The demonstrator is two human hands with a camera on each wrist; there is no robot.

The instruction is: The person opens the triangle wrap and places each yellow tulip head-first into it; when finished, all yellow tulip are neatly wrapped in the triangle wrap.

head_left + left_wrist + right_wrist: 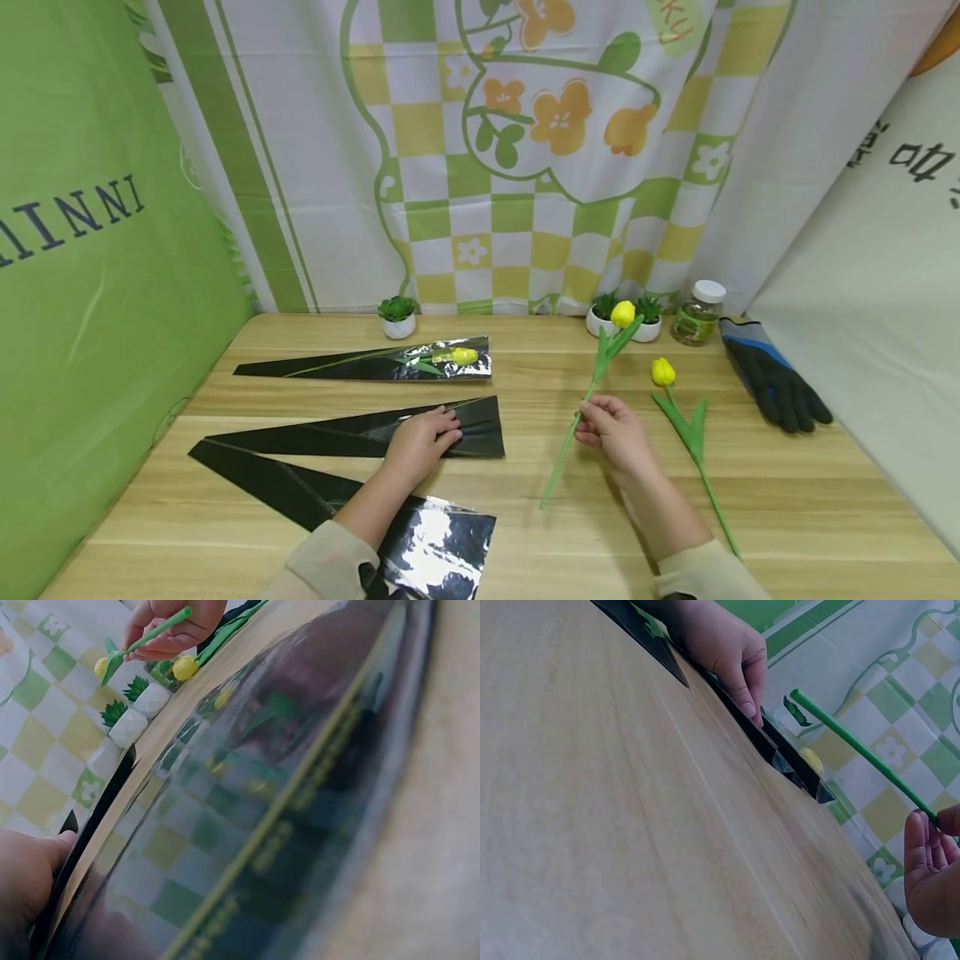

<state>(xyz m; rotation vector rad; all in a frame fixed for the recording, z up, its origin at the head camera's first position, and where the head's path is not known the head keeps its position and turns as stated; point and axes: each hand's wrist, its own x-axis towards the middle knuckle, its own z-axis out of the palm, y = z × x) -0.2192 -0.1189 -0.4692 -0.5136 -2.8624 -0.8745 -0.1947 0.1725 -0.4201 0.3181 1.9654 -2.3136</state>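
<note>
Right hand [613, 432]: thumb and fingers pinched on the stem of a yellow tulip [602, 357], held clear of the tabletop [570, 550]. The bloom points away from the person beyond that hand; the bare stem end slants back, left of it, toward the person.

Left hand [422, 443]: fingers relaxed, laid over the wide end of the middle black sleeve [480, 429], which lies flat beneath. Its narrow end runs off to the left of the hand.

Nearer the person, partly under the left forearm: the shiny sleeve [442, 542]. Beyond the left hand: the far sleeve [360, 367] (a second bloom shows through its clear face), with a small succulent [397, 317] in a white pot behind.

Right of the right hand: the loose tulip [688, 429], then a dark glove [772, 375]. Beyond the right hand: two potted plants [647, 325] and a white-capped jar [696, 317].
</note>
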